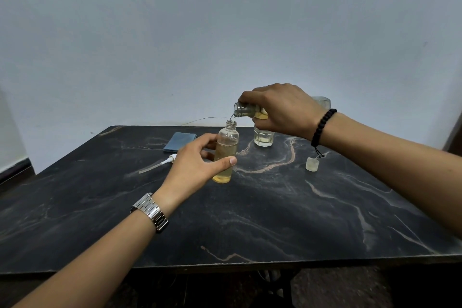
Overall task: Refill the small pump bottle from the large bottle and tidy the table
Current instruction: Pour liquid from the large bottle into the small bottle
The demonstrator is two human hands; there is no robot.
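Note:
The small clear bottle (225, 151) stands upright on the black marble table (250, 220), more than half full of yellow liquid, its neck uncapped. My left hand (197, 164) grips its body from the left. My right hand (282, 110) holds the large bottle (246, 109) tipped on its side, its mouth just above the small bottle's neck, and a thin stream runs down into it. The white pump head with its tube (160, 162) lies on the table to the left. A small translucent cap (312, 164) sits on the right.
A glass tumbler (263, 138) with a little yellowish liquid stands behind the small bottle, under my right hand. A folded blue cloth (180, 141) lies near the table's back edge. The wall is close behind the table.

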